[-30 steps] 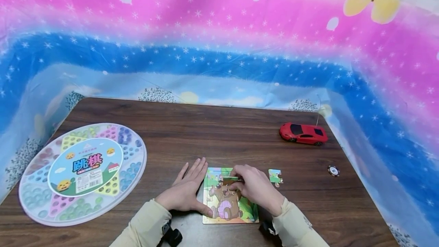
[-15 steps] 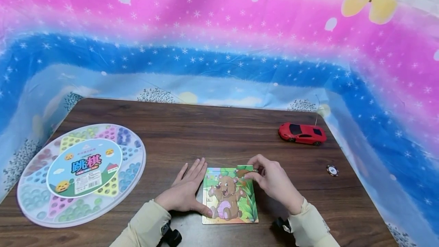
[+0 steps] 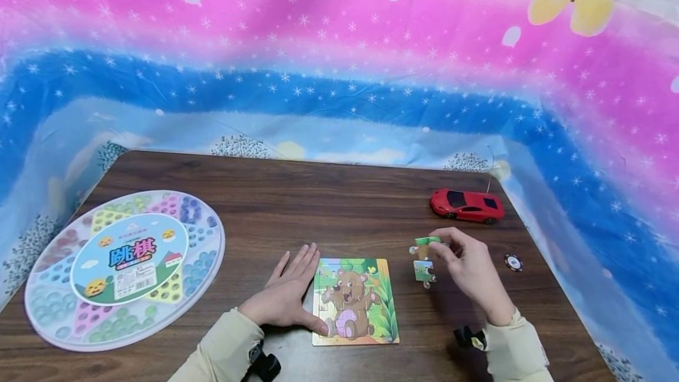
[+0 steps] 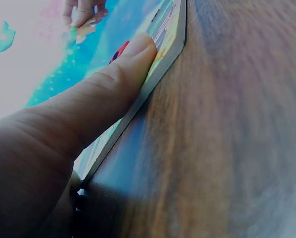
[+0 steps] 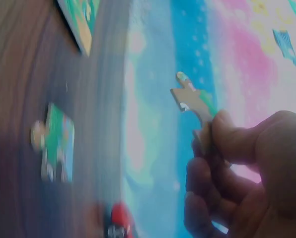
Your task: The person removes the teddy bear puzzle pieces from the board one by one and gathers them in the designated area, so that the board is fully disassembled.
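A square bear jigsaw puzzle [image 3: 356,305] lies on the table in the head view. My left hand [image 3: 286,293] is spread flat along its left side. In the left wrist view, the thumb [image 4: 106,87] presses on the puzzle's edge. Right of the puzzle, my right hand [image 3: 469,264] pinches a green and brown puzzle piece [image 3: 422,248] between thumb and fingers. The right wrist view shows this held piece [image 5: 195,101] tilted in the air. Close to it, a loose puzzle piece [image 3: 422,271] lies on the table; whether the two touch cannot be told.
On the left lies a large round Chinese checkers set [image 3: 127,264] with marbles. A red toy car [image 3: 467,206] stands at the back right, and a black and white poker chip [image 3: 513,262] lies in front of it. A printed cloth [image 3: 329,93] surrounds the wooden table [image 3: 297,193].
From over the puzzle, my right hand has moved right, lifting the pinched piece off the puzzle's top right corner to beside the loose piece. The left hand stays in place.
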The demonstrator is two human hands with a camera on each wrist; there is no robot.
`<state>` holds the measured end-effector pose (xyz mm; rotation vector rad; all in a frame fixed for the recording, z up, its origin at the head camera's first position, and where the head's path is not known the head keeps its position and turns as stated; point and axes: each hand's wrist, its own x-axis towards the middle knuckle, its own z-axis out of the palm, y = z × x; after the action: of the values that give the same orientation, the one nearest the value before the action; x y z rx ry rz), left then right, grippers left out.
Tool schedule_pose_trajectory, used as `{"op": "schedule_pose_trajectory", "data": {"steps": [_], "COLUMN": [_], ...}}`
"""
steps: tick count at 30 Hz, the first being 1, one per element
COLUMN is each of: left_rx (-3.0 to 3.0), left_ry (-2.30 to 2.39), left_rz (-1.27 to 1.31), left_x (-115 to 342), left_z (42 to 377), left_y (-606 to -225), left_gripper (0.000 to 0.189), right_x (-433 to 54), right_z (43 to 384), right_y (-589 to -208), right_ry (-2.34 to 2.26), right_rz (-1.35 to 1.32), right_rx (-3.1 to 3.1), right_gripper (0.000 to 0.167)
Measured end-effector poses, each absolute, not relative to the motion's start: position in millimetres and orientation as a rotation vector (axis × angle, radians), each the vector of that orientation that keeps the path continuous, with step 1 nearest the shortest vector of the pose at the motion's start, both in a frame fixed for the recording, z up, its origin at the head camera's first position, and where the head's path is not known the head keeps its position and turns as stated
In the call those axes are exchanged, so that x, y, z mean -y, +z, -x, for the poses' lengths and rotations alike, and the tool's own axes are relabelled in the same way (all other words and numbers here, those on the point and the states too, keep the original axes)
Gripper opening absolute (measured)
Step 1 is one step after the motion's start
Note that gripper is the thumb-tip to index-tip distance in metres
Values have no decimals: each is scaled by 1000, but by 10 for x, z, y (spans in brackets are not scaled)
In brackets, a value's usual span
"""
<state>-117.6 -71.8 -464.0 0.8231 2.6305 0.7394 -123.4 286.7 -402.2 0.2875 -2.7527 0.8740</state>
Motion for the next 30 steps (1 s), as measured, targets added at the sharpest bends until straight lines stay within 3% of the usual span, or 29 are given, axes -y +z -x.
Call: {"op": "schedule_pose_trajectory", "data": {"steps": [13,30], "left_rx": [-2624,-2629], "left_ry": [718,706], "left_rz": [-821,-813], "left_x": [712,716], "left_z": [1188,1185], "left_y": [-4631,-4632], "left_gripper": [136,136], "right_x": [-3477,-3577], "right_z": [1267,1297], "right_y": [-4158,-4401], "right_ry": [837,859], "right_rz": [104,164], "right_rx": [2972,3060], "right_gripper": [38,36]}}
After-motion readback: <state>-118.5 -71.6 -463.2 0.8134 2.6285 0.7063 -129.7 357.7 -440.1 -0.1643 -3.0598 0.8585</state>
